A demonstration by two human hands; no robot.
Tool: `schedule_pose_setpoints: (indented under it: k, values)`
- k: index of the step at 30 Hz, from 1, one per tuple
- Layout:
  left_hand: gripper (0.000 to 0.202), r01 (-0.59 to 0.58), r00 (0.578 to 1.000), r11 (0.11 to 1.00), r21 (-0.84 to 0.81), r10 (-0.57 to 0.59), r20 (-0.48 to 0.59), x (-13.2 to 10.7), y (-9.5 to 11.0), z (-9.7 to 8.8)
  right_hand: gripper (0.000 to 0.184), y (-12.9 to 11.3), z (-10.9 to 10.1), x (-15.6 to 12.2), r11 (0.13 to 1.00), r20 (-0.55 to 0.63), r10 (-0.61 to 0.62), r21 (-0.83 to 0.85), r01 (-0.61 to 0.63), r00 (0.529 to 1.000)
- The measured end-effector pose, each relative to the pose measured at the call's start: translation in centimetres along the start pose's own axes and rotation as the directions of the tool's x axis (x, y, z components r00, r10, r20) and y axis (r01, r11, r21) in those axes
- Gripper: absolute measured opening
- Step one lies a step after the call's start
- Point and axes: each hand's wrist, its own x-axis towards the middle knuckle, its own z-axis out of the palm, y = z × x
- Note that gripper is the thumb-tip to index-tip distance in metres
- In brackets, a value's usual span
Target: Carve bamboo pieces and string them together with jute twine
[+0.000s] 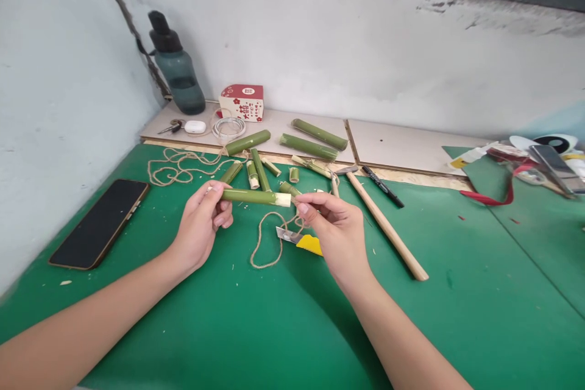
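My left hand (205, 216) is closed round the left end of a green bamboo piece (249, 195), held level above the table. The right end of this piece is pale and peeled. Beside that end, my right hand (336, 222) has thumb and forefinger pinched together; what they hold, if anything, is too small to make out. A loop of twine (259, 244) lies below the bamboo and runs up towards the right fingers. Under the right hand is a yellow utility knife (309, 244), blade pointing left, its handle partly hidden behind the hand.
Several cut bamboo pieces (259, 169) lie beyond my hands. A hammer (388, 225) and a black marker (382, 186) are to the right, a phone (100, 222) to the left. Along the wall stand a water bottle (180, 79) and a red-and-white box (242, 103).
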Motion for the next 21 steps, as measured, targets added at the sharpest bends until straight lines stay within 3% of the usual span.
schedule_pose_setpoints:
  k: [16, 21]
  values:
    - [0.026, 0.036, 0.999, 0.999, 0.029, -0.037, 0.037, -0.22, 0.15, 0.11, 0.004, 0.26, 0.24, 0.01, 0.998, -0.061, -0.032, -0.054, 0.029, 0.998]
    - [0.028, 0.032, 0.998, 0.999, 0.029, -0.034, 0.046, -0.2, 0.01, 0.04, 0.021, 0.16, 0.16, 0.38, 0.999, -0.022, 0.033, -0.021, -0.033, 0.999]
